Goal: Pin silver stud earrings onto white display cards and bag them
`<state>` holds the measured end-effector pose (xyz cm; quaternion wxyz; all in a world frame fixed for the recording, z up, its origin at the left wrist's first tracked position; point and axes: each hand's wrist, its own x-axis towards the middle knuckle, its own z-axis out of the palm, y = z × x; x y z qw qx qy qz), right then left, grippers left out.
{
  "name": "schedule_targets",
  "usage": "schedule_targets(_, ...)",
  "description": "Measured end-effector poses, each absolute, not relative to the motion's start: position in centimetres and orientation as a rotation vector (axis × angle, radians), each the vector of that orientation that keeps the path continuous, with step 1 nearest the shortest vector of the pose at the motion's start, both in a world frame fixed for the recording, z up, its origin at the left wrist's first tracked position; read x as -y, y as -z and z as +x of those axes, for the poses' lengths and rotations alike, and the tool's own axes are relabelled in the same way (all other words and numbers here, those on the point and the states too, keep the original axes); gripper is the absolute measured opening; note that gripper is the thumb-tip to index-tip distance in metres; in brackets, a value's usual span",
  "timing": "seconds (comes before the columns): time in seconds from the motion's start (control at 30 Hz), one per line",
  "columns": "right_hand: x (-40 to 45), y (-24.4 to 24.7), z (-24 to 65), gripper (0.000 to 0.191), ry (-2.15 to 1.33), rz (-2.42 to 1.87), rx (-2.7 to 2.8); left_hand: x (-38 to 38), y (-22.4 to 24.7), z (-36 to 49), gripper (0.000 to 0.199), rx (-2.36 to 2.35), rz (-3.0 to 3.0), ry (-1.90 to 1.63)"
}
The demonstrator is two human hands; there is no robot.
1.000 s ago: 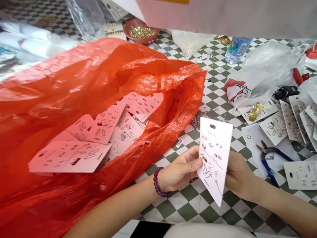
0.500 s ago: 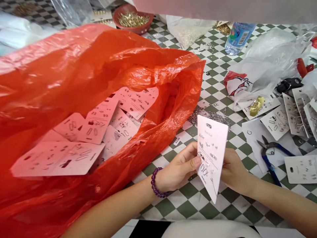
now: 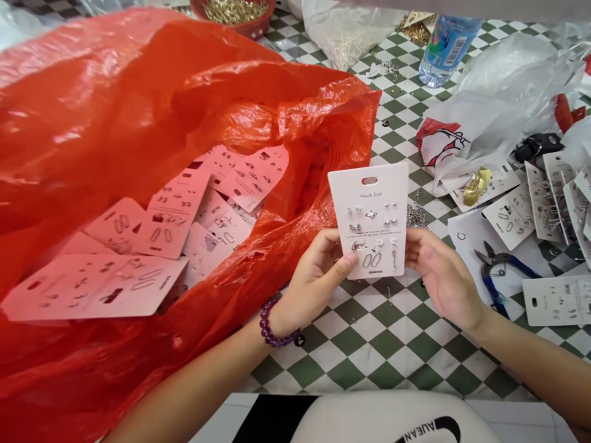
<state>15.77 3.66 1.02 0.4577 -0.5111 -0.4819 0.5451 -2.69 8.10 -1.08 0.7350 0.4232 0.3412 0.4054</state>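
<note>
Upright above the table is a white earring card [image 3: 369,209], its printed front with several small silver earrings facing me. My left hand [image 3: 318,280] grips its lower left edge, thumb on the front and fingers behind; a purple bead bracelet circles that wrist. At the card's right edge is my right hand [image 3: 446,277], its fingers curled behind the card and their tips hidden. A red plastic bag [image 3: 221,301] lies wide open on the left. Inside it are several more earring cards [image 3: 178,209], tinted pink by the bag.
Small silver pieces [image 3: 417,215] lie behind the card on the checkered table [image 3: 369,363]. To the right are blue-handled pliers [image 3: 501,277], several earring cards [image 3: 551,301] and clear plastic bags [image 3: 508,80]. A water bottle [image 3: 447,49] and a red bowl [image 3: 249,27] of gold-coloured pieces stand farther back.
The earring card has been raised, moved left and turned to face me squarely. Both hands have risen with it, and the right hand shows more at the card's edge. My view has shifted slightly.
</note>
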Motion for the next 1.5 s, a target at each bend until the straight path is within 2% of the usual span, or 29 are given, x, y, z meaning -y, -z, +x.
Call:
schedule_targets(0.1, -3.8, -1.0, 15.9, 0.018, -1.204, -1.399, 1.343, -8.4, 1.4, -2.7, 0.010, -0.764, 1.072, -0.943)
schedule_targets(0.2, -4.0, -1.0, 16.0, 0.010, -0.882, -1.450, 1.569, -8.7, 1.8, -3.1, 0.012, -0.822, 1.252, -1.002)
schedule_targets(0.37, -4.1, -1.2, 16.3, 0.025, -0.475, -1.122, 1.800, -9.2, 1.6, -3.9, 0.019, -0.903, 1.470, -1.050)
schedule_targets(0.5, -3.7, -1.2, 16.4, 0.033, -0.331, -1.044, 1.902, -9.0, 1.6, -3.9, 0.020, -0.826, 1.431, -1.072)
schedule_targets(0.6, -3.5, -1.2, 16.5, 0.030, -0.256, -1.031, 1.984, -8.5, 2.0, -4.0, 0.023, -0.792, 1.471, -1.084)
schedule_targets(0.8, -3.5, -1.1, 16.6, 0.027, -0.253, -0.985, 1.988, -8.1, 1.9, -4.0, 0.048, -0.696, 1.695, -1.281)
schedule_targets(0.97, -3.3, -1.1, 16.3, 0.029, -0.316, -1.035, 1.897, -8.0, 1.4, -4.0, 0.035, -0.703, 1.810, -1.206)
schedule_targets(1.2, -3.6, -1.2, 16.6, 0.027, -0.244, -0.960, 1.970, -8.0, 1.0, -4.3, 0.035, -0.664, 1.854, -1.231)
schedule_targets(1.4, -4.0, -1.6, 16.8, 0.016, -0.157, -0.817, 2.063, -8.8, 0.5, -4.1, 0.011, -0.538, 2.067, -1.360)
schedule_targets(1.5, -4.0, -2.2, 16.9, 0.013, -0.115, -0.771, 2.094, -8.9, 0.5, -3.8, 0.009, -0.510, 2.133, -1.405)
